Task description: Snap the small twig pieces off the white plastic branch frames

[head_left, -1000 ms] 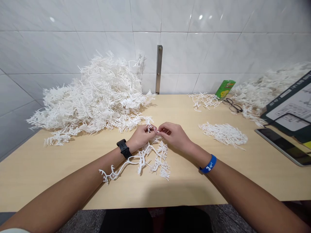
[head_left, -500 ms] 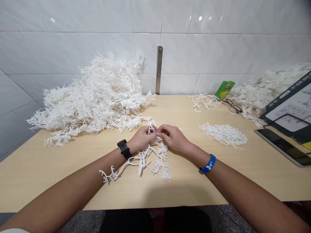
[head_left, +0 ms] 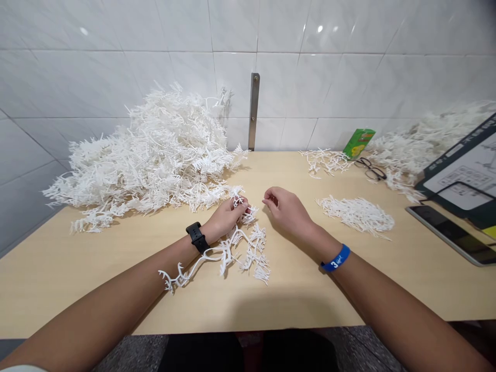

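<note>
My left hand (head_left: 226, 218), below a black watch, pinches a white branched plastic piece (head_left: 232, 243) near the table's middle. The piece hangs down and trails left in front of my wrist, its fine twigs resting on the table. To the right, apart from it, is my right hand (head_left: 287, 209), its thumb and index finger nearly together; whatever is between the fingertips is too small to make out. A blue wristband (head_left: 335, 259) is on that wrist.
A big heap of white branched pieces (head_left: 155, 150) fills the back left. At right lie a small pile of white twigs (head_left: 358, 214), a green box (head_left: 358, 143), glasses (head_left: 371, 169), a phone (head_left: 453, 234) and another white heap (head_left: 418, 139). Tiled wall behind.
My right hand has moved right and slightly away from me, parting from my left hand. My left hand has shifted slightly left, still gripping the branched piece.
</note>
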Tool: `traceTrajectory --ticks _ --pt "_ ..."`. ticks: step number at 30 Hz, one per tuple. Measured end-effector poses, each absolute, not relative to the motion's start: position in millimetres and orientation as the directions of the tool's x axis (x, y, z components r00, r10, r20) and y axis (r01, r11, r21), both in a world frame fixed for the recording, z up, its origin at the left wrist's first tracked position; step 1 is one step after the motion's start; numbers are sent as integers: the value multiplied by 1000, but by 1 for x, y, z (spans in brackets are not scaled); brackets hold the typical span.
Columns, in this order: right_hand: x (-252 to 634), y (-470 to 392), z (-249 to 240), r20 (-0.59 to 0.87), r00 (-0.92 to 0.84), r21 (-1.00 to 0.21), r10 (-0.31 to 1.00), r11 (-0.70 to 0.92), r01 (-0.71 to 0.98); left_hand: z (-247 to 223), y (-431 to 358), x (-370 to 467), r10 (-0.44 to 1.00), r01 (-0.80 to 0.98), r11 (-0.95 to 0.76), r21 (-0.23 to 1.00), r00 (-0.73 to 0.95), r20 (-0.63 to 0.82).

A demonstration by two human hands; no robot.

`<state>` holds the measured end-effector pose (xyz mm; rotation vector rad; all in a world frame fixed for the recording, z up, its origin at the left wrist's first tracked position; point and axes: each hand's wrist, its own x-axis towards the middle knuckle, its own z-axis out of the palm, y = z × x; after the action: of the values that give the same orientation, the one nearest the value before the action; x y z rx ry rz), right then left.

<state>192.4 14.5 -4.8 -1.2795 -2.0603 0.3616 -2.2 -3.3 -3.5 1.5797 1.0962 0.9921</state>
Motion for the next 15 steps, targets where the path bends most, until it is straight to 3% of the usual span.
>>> traceTrajectory --ticks 4,6,10,15 --pt "201 19 -3 335 -244 -425 910 377 823 -5 -2 -2 949 211 -170 963 297 102" --pt "201 18 0 338 -250 -438 907 387 812 -6 -3 -2 943 224 -175 959 317 99" --pt "191 12 4 289 -358 -660 888 456 597 -6 -4 -2 943 233 -180 956 316 100" --pt "182 8 0 139 -428 -838 893 336 430 -7 -3 -3 933 241 -196 950 343 106"
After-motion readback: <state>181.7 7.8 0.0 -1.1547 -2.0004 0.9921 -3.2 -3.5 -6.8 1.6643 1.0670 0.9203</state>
